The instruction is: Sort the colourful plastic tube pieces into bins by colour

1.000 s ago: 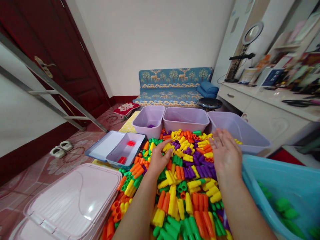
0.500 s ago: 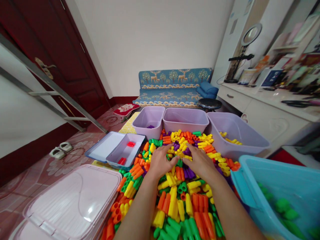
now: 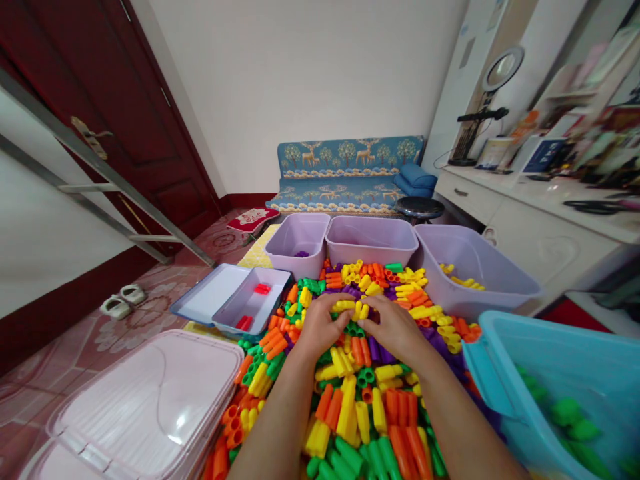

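Note:
Orange, green, yellow and purple plastic tube pieces [image 3: 346, 400] lie in a wide pile on the table. Over the middle of the pile, my left hand [image 3: 323, 325] has its thumb and fingers closed round a yellow piece [image 3: 344, 305]. Close on its right, my right hand [image 3: 390, 323] pinches another yellow piece [image 3: 364, 311]. The two held pieces are side by side between my fingertips. Purple and green pieces lie just under my hands.
Behind the pile stand three lilac bins [image 3: 373, 250], two with a few pieces inside. A teal bin [image 3: 565, 353] with green pieces is at right. An open shallow box [image 3: 245, 307] with red pieces and stacked pinkish lids [image 3: 150, 400] are at left.
Both hands were spread over the pile with fingers apart. Their fingers have since closed on yellow pieces, which are now raised between the hands.

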Available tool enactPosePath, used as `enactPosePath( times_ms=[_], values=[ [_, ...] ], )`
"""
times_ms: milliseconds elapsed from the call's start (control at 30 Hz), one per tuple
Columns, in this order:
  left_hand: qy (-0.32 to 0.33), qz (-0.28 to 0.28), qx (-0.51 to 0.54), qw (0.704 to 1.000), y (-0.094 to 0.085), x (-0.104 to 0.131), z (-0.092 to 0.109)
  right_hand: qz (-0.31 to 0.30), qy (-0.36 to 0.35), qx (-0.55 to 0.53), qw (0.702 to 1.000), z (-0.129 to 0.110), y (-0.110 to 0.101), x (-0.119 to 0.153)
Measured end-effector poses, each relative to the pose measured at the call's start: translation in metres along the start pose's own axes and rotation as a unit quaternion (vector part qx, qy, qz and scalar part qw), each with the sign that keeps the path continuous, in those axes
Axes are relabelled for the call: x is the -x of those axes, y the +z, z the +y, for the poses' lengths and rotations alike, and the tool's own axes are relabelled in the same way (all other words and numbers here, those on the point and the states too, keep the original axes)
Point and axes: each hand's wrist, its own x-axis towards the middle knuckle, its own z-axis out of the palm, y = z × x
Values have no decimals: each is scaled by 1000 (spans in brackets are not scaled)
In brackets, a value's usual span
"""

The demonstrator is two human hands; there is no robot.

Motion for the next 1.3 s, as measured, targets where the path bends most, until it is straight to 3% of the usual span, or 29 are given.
enactPosePath(
  times_ms=[133,233,400,467,567,633,700,833,933,1100,1167,1300],
  values=[
    [-41,22,87,995,-2,0,3,14,-8,-109,994,-5,1,-2],
    [-61,36,106,992,-3,-1,4,6,27,-192,981,-4,1,-2],
    [-56,71,57,994,-3,-1,1,-73,80,-275,955,3,-10,0],
    [-45,82,47,995,-4,-2,0,-52,85,-223,970,10,-16,-1],
    [-8,95,36,995,-4,-3,0,59,90,-32,994,23,-23,-3],
    [13,97,17,995,-4,-4,-2,99,93,82,987,29,-25,-5],
    [12,88,0,996,-2,-4,-4,94,93,137,982,32,-25,-5],
    [-18,55,-24,998,0,-3,-7,-6,92,161,983,25,-24,-2],
    [-16,46,-37,998,0,-3,-6,-43,71,148,985,16,-23,2],
    [-11,45,-33,998,1,-3,-6,-100,41,-6,994,8,-17,5],
    [-10,47,-29,998,1,-3,-7,-90,37,-21,995,7,-18,4],
    [-13,44,-32,998,1,-3,-7,39,64,131,989,14,-28,0]
  ],
)
